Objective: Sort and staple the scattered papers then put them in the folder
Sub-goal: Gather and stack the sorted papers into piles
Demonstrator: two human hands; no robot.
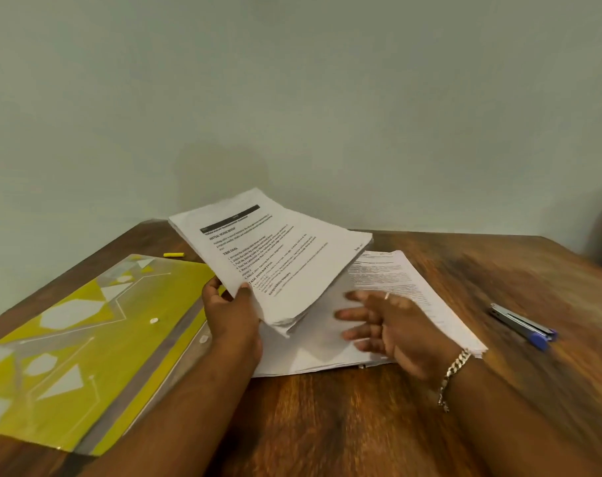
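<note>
Two piles now: a lifted sheaf [272, 256] over the flat stack [409, 297] mid-table. I'd square the sheaf's edges w/ both hands before stapling. Left hand [232, 318] pinches its near corner, thumb on top. Right hand [385, 325] hovers slack, fingers spread, holding nothing. Folder [69, 339] lies left, stapler [523, 327] right.

An office-like desk corner: wooden table [361, 425], printed papers [413, 294], stapler [523, 325], folder [69, 339], plain wall [292, 80].
</note>
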